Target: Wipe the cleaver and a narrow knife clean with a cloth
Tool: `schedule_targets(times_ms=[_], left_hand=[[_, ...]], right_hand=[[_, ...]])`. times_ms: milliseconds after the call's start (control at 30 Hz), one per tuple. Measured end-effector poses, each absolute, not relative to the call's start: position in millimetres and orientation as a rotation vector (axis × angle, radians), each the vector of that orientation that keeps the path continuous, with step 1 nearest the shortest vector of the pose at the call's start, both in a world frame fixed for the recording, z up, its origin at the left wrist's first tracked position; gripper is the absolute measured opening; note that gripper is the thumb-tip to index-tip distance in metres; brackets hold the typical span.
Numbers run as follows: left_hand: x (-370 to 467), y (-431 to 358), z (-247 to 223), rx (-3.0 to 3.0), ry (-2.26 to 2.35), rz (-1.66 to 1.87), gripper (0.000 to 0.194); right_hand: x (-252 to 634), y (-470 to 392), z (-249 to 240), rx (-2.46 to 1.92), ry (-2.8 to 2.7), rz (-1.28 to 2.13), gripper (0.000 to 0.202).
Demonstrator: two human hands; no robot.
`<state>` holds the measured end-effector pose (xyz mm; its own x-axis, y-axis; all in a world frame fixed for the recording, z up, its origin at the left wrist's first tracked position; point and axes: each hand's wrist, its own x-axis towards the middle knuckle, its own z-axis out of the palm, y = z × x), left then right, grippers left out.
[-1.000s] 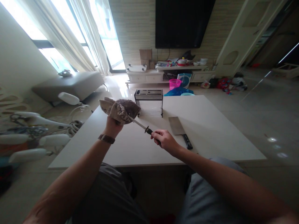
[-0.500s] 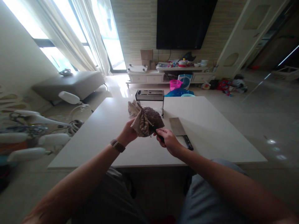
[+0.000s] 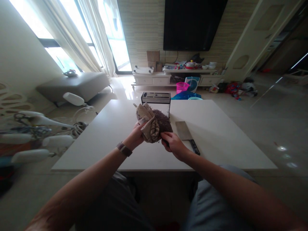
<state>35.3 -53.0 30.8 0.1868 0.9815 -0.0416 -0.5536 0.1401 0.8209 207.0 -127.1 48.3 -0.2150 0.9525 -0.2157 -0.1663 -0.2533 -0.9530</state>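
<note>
My left hand [image 3: 136, 136] grips a bunched brown and beige towel [image 3: 161, 119] above the middle of the white table. My right hand [image 3: 173, 145] is closed around the black handle of a knife [image 3: 166, 143]. Folds of the towel wrap most of the blade, and a thin metallic tip pokes out at the upper left. To the right of my right hand, a cleaver [image 3: 183, 131] lies flat, its black handle towards me. Just behind the towel stands a knife holder [image 3: 156, 96] with slots in its top, partly covered by the cloth.
The white table [image 3: 223, 141] spans the space before my knees. Left of it stands a white-armed lamp-like fixture [image 3: 55, 141] with cables. Beyond the far edge are a pink basket [image 3: 182, 87], a blue bag [image 3: 185, 95] and a low TV cabinet [image 3: 154, 80].
My left hand and the towel have shifted slightly right, towards my right hand. The cloth now covers the metal by the handle, and a tip shows at the upper left.
</note>
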Motion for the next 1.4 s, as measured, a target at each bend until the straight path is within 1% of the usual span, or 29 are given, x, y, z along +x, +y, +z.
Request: schedule_targets(times_ms=[267, 433, 533, 667, 833, 933, 1200, 1400], left_hand=[[9.7, -27.7, 47.7, 0.794, 0.688, 1.384, 0.034], [-13.2, -11.8, 56.2, 0.777, 0.661, 1.493, 0.041], [-22.7, -7.1, 59.4, 0.745, 0.641, 1.544, 0.038], [-26.4, -6.9, 60.5, 0.732, 0.588, 1.586, 0.031], [-23.4, -10.3, 56.4, 0.707, 0.630, 1.614, 0.038], [-17.6, -15.7, 54.5, 0.707, 0.630, 1.584, 0.040], [12.6, -42.1, 51.0, 0.746, 0.592, 1.416, 0.034], [30.8, -55.2, 35.2, 0.736, 0.662, 1.241, 0.030]], right_hand=[[210.2, -127.4, 49.2, -1.100, -1.204, 1.625, 0.036], [209.6, -128.2, 50.0, -1.096, -1.272, 1.621, 0.036], [209.6, -129.8, 50.5, -1.106, -1.311, 1.603, 0.035], [210.5, -132.9, 47.3, -1.134, -1.409, 1.489, 0.031], [211.7, -133.9, 42.9, -1.219, -1.453, 1.317, 0.023], [212.4, -132.6, 43.5, -1.210, -1.422, 1.259, 0.022], [212.8, -127.5, 40.7, -1.201, -1.371, 1.186, 0.024], [207.5, -127.3, 34.1, -1.199, -1.313, 1.307, 0.032]])
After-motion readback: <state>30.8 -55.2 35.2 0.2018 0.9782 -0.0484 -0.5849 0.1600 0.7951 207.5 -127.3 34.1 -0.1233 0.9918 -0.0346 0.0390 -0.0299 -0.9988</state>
